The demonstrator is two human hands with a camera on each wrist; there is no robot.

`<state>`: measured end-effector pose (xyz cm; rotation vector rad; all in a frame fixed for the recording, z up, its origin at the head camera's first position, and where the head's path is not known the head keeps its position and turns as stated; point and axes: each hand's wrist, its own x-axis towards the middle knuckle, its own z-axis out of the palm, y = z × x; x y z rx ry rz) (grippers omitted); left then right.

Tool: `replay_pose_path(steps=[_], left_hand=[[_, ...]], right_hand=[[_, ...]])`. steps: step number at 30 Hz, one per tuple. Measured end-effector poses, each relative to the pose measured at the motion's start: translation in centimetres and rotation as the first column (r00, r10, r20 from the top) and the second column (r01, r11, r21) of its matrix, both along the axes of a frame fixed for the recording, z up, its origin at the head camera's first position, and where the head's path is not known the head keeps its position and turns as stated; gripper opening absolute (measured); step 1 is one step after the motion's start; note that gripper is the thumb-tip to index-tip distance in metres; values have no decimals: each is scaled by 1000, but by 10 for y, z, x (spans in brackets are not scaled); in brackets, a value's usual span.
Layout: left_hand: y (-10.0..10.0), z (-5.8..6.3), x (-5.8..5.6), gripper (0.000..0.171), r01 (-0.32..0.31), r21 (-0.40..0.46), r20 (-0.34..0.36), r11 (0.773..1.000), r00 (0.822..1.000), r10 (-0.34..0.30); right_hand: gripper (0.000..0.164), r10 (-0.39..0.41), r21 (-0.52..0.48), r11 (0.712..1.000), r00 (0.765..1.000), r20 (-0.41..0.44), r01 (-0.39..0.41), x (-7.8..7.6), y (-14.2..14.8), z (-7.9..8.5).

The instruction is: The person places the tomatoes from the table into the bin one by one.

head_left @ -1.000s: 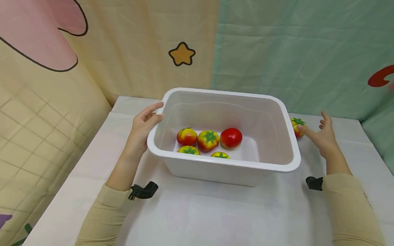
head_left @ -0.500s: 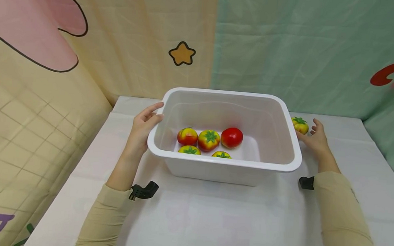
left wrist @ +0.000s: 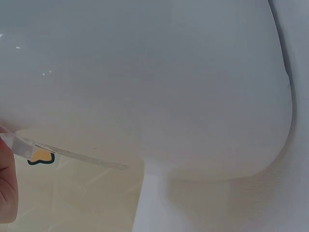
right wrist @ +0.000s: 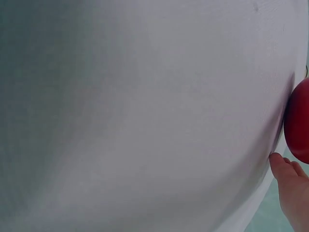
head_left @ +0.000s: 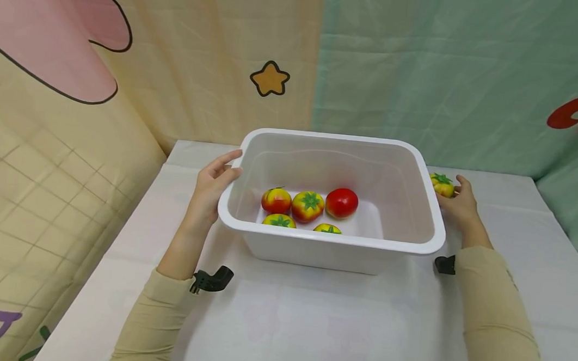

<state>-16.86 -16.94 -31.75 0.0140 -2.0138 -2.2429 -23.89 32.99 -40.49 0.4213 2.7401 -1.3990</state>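
A white plastic tub (head_left: 334, 249) stands on the table with several toy tomatoes, such as a plain red tomato (head_left: 342, 203) and a yellow-red tomato (head_left: 308, 206), on its floor. My left hand (head_left: 208, 190) holds the tub's left rim, thumb and index finger at its edge; the left wrist view shows mostly the tub's wall (left wrist: 145, 87). Beyond the right rim, my right hand (head_left: 459, 206) has its fingers curled round another yellow-red tomato (head_left: 442, 184), partly hidden by the rim. In the right wrist view, that tomato's red side (right wrist: 299, 121) sits right by the fingers (right wrist: 285, 169).
A white cloth covers the table (head_left: 311, 323). Behind it hangs a printed curtain (head_left: 373, 70), beige on the left and green on the right. The tub's high walls stand between the right hand and the tomatoes inside.
My right hand has moved left and closed in round the tomato outside the tub. That tomato has shifted slightly. My left hand has stayed at the rim.
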Motion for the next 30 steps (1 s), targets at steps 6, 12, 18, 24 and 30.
replay_pose_path(steps=[6, 12, 18, 24, 30], left_hand=[[0, -1, 0, 42, -8, 0, 11, 1000, 1000, 8], [0, 0, -1, 41, -7, 4, 4, 1000, 1000, 7], [0, -1, -2, 40, -14, 1, 12, 1000, 1000, 14], [-1, -2, -2, 40, -12, 4, 14, 1000, 1000, 12], [-1, -2, -3, 40, -15, 2, 9, 1000, 1000, 15]], right_hand=[[80, 26, 35, 999, 999, -27, -25, -2, -1, -3], [77, 0, 35, 999, 1000, -26, 1, -5, -4, -4], [76, -19, 38, 999, 1000, -10, 19, -7, -5, -5], [74, 18, 65, 998, 1000, -21, -16, -5, -3, 1], [77, 59, 48, 997, 998, 12, -59, 1, -4, 12]])
